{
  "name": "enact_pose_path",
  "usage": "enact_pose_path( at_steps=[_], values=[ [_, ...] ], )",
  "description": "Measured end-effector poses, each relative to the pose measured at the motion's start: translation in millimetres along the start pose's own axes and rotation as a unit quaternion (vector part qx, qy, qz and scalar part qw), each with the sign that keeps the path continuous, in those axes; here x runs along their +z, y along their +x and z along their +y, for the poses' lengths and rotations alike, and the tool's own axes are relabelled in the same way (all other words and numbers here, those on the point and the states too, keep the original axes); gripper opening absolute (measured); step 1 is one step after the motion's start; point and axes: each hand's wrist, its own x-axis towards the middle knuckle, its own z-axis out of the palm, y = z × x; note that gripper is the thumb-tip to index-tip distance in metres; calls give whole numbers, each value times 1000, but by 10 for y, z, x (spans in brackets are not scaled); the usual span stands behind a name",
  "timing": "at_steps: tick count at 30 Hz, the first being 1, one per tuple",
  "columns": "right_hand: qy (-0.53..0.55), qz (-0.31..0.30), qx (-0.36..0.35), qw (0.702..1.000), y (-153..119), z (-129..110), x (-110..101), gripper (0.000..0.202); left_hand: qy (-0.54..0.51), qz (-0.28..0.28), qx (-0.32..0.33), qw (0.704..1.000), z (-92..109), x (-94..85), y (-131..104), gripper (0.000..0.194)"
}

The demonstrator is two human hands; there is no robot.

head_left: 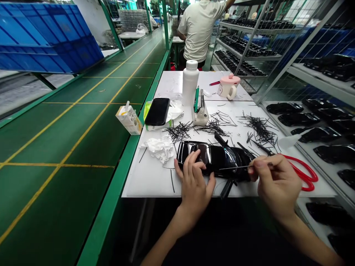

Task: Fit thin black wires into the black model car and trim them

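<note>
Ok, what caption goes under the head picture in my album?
Left hand on a shiny black car, right hand holding a thin rod near red scissors.

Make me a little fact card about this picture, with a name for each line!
Left hand: resting on the shiny black model car
Right hand: pinching a thin rod over the car
Beside right hand: scissors with red handles
Near left hand: crumpled tissue
Drinks things: white bottle; cup with pink lid
Phone: black screen facing up
Messy bits: thin black strips in loose piles
Far away: person in a pale shirt, facing away
</note>
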Motion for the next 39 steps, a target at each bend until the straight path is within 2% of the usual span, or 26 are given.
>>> enact_pose_path(
  at_steps=[7, 27, 32, 35, 37, 39],
  values=[
    [-66, -59, -77, 993, -83, 50, 39, 19, -2, 4, 3, 1000, -1, 1, -2, 21],
    [-103, -95, -89, 986, -112, 127, 43, 18, -14, -6, 2, 1000, 6, -3, 1, 24],
    [-100, -90, -111, 985, -110, 56, 7, 17, -98, -34, -18, 994, -36, -96, -11, 24],
    [-53, -84, -162, 982, 45, -83, -45, 15, -194, -70, -16, 978, -147, -202, -60, 18],
    [-28, -77, -227, 971, 287, -177, -39, 14, -217, -93, 14, 972, -227, -250, -95, 42],
    [-70, -82, -270, 957, 642, -226, 47, 8, -182, -112, 55, 975, -278, -263, -116, 71]
  ],
)
